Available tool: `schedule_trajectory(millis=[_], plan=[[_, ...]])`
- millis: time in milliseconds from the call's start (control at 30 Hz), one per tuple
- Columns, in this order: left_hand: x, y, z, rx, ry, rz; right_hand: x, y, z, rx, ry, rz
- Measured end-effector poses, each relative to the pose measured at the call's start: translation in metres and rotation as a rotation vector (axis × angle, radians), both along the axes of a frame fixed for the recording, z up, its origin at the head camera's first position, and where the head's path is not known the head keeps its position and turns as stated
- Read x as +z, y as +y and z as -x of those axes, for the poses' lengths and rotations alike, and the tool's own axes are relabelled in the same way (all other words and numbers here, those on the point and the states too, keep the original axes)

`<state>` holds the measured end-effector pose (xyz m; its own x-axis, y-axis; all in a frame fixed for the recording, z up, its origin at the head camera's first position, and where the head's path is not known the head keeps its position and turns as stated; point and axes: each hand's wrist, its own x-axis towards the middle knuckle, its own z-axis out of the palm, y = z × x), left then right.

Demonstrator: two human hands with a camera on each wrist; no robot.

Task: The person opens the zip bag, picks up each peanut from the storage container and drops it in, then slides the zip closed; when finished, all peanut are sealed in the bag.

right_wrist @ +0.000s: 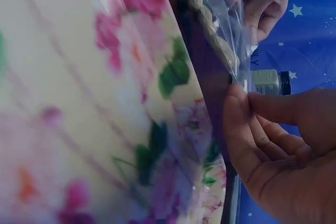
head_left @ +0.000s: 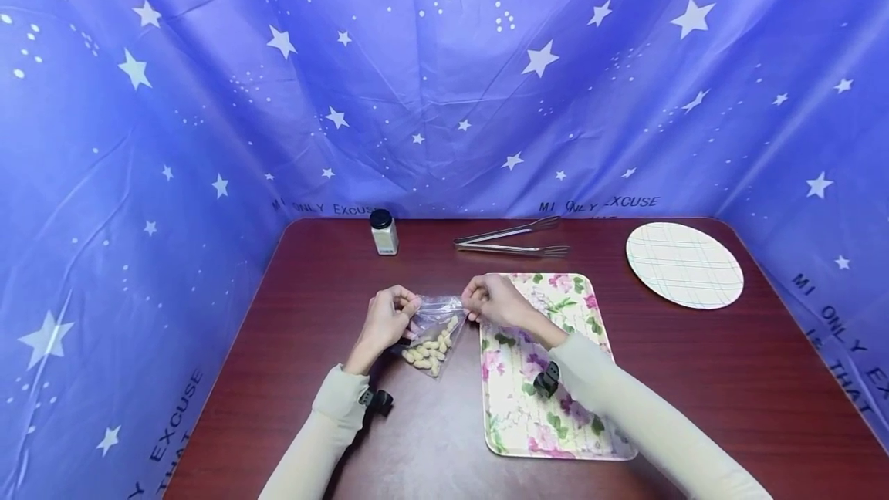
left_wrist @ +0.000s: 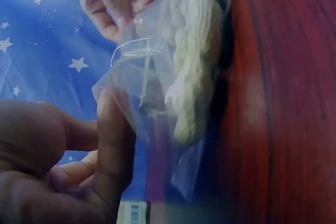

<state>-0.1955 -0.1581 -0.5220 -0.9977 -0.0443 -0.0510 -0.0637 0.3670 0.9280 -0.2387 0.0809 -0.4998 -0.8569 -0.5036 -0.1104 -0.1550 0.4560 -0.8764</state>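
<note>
Between the two hands is a clear zip bag (head_left: 439, 313) with peanuts in their shells (head_left: 429, 352) lying in its lower part. My left hand (head_left: 387, 320) pinches the bag's top left corner. At the opposite top corner, the right hand (head_left: 498, 301) pinches the bag between thumb and finger, above the edge of a floral tray (head_left: 500, 427). From the left wrist, the bag (left_wrist: 137, 61) looks stretched between both hands, with peanuts (left_wrist: 197, 61) close to the camera. The right wrist view shows thumb and fingertips (right_wrist: 239, 109) gripping the bag's corner.
A jar with a black lid (head_left: 384, 233) stands at the back of the dark red table (head_left: 299, 330). Metal tongs (head_left: 510, 241) lie behind the tray. An oval plate with a checked pattern (head_left: 684, 265) rests at the back right. A blue star curtain (head_left: 430, 99) surrounds the table.
</note>
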Motion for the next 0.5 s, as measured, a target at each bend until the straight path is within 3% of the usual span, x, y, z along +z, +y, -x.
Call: schedule_trajectory(millis=[100,267,367,500], plan=[[0.000,-0.003,0.007,0.020,0.057,0.046,0.003,-0.004,0.007,0.009,0.026,-0.041],[0.000,-0.011,0.021,0.042,0.138,0.198,0.000,-0.014,0.017,0.009,0.074,-0.098],[0.001,-0.015,0.027,0.033,0.132,0.241,-0.001,-0.019,0.022,0.011,0.087,-0.121],[0.001,-0.020,0.033,0.004,0.089,0.269,-0.002,-0.024,0.029,-0.021,0.022,-0.110]])
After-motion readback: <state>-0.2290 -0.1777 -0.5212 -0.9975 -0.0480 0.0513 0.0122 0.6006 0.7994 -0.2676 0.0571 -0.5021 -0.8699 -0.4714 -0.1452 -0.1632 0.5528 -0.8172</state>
